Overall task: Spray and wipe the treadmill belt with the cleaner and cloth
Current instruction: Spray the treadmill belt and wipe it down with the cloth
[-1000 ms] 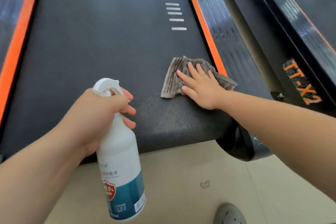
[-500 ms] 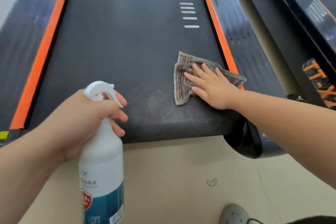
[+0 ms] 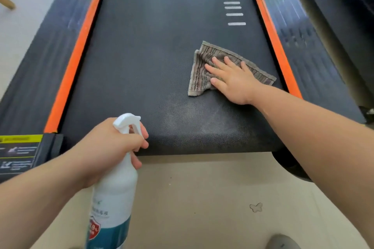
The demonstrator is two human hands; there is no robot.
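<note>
The treadmill belt [image 3: 153, 66] looks like matt black rubber with a fine woven grain, dulled grey near its end edge. The cloth [image 3: 204, 70] is ribbed, fuzzy terry. The spray bottle [image 3: 115, 192] is smooth white plastic with a glossy label.

A single wide camera, worn on the person's head, looks forward and down along the treadmill belt [image 3: 151, 56] from its near end — close enough that the spray bottle [image 3: 113, 198] looms over the floor [image 3: 202, 198] at the bottom edge.
</note>
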